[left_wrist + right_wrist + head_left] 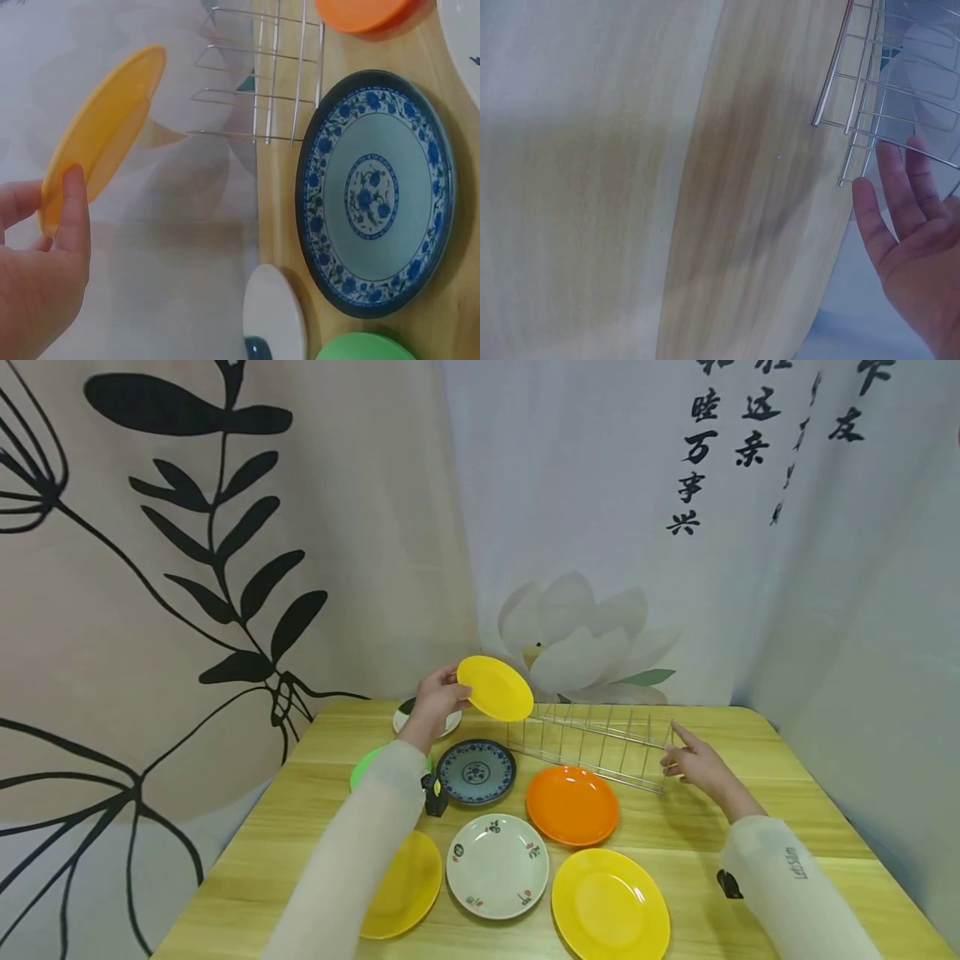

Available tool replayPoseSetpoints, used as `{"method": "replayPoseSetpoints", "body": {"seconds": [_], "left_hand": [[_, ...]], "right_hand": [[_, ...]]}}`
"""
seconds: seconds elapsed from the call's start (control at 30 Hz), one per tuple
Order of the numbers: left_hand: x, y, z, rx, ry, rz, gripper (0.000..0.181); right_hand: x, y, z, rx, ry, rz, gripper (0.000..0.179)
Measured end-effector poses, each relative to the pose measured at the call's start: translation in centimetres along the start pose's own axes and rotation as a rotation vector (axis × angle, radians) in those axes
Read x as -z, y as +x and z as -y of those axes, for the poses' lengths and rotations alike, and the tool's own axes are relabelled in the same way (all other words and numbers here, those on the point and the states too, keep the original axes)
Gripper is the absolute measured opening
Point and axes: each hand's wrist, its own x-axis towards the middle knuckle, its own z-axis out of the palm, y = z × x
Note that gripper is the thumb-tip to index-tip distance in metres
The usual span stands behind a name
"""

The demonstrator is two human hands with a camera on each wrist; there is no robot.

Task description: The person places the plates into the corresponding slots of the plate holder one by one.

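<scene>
My left hand (437, 700) pinches the rim of a small yellow plate (496, 688), holding it tilted in the air beside the left end of a wire rack (592, 739). Seen from the left wrist, the thumb and fingers grip the edge of that yellow plate (105, 131). At the rack's right end, my right hand (701, 768) touches the wire frame with its fingers spread. In the right wrist view the fingers are loosely extended beside the rack's end wires (862, 90); the exact contact is unclear. The rack's visible slots hold no plates.
Around the wooden table (712, 877) lie a blue patterned plate (476, 772), an orange plate (572, 806), a white floral plate (497, 867), and yellow plates at front right (611, 906) and front left (405, 889). A green plate (363, 767) and a white plate (450, 723) are partly hidden.
</scene>
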Motion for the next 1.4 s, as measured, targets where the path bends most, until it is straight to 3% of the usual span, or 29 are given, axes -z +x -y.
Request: {"method": "replayPoseSetpoints", "body": {"seconds": [0.23, 0.4, 0.73, 1.13, 1.4], "left_hand": [[-0.5, 0.7, -0.2, -0.013, -0.001, 0.001, 0.057], [-2.0, 0.7, -0.6, -0.038, -0.013, 0.035, 0.057], [-6.7, 0.7, -0.7, -0.053, -0.035, 0.124, 0.055], [-13.2, -0.5, 0.2, -0.061, -0.021, 0.205, 0.058], [-16.2, -0.9, 1.1, -0.076, -0.006, 0.215, 0.054]], "right_hand": [[-0.1, 0.0, 0.1, -0.010, 0.010, 0.003, 0.067], [-0.1, 0.0, 0.2, -0.019, 0.012, 0.006, 0.067], [0.0, -0.1, 0.0, -0.017, 0.017, 0.002, 0.067], [0.0, -0.1, -0.1, -0.022, 0.023, -0.009, 0.066], [-0.1, 0.0, -0.1, -0.025, 0.023, -0.007, 0.066]]}}
